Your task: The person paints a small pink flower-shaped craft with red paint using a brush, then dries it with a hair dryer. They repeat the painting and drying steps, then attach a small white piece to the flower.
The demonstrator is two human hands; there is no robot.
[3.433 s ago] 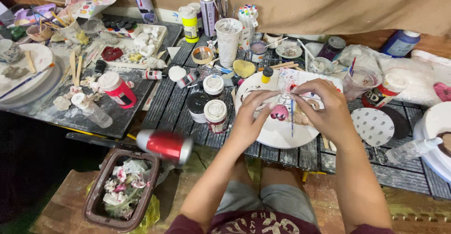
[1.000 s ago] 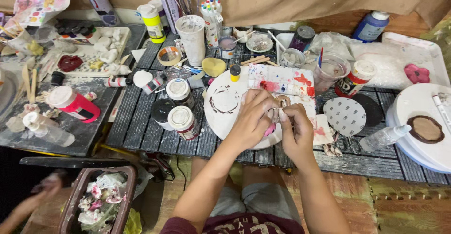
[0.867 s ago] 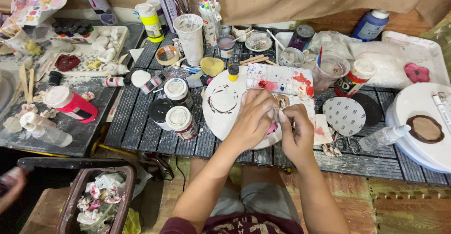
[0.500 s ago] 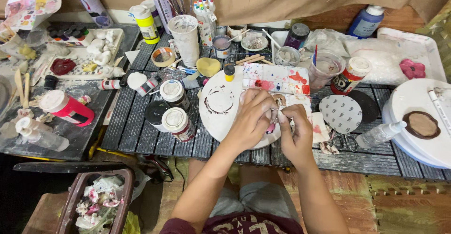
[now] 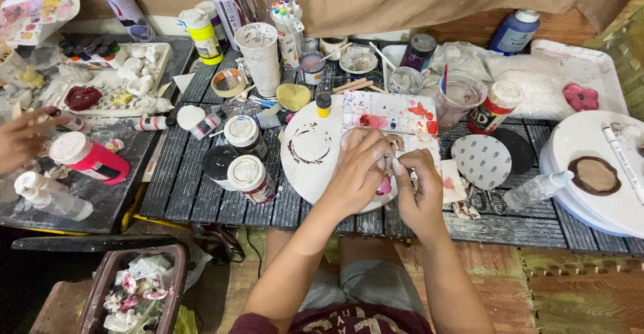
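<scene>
My left hand [image 5: 359, 165] and my right hand [image 5: 420, 185] meet over the near edge of a round white board [image 5: 310, 166] on a low black slatted table [image 5: 181, 173]. Together they pinch a small pink piece [image 5: 384, 186] that shows between the fingers. The thumbs and fingertips touch, so most of the piece is hidden. Just beyond the hands lies a white paint palette [image 5: 389, 110] with red and pink dabs. A brown ring stain [image 5: 310, 144] marks the board left of my left hand.
Paint jars [image 5: 247, 173] stand left of the board, a red-labelled bottle [image 5: 90, 157] lies further left. Cups, spray cans and markers crowd the back. White round boards [image 5: 590, 173] sit at right. Another person's hand [image 5: 23, 136] reaches in at far left. A basket of scraps [image 5: 134, 292] sits below.
Both hands have stayed together on the pink piece over the white board. Another person's hand has come into view at the far left. The view has shifted slightly.
</scene>
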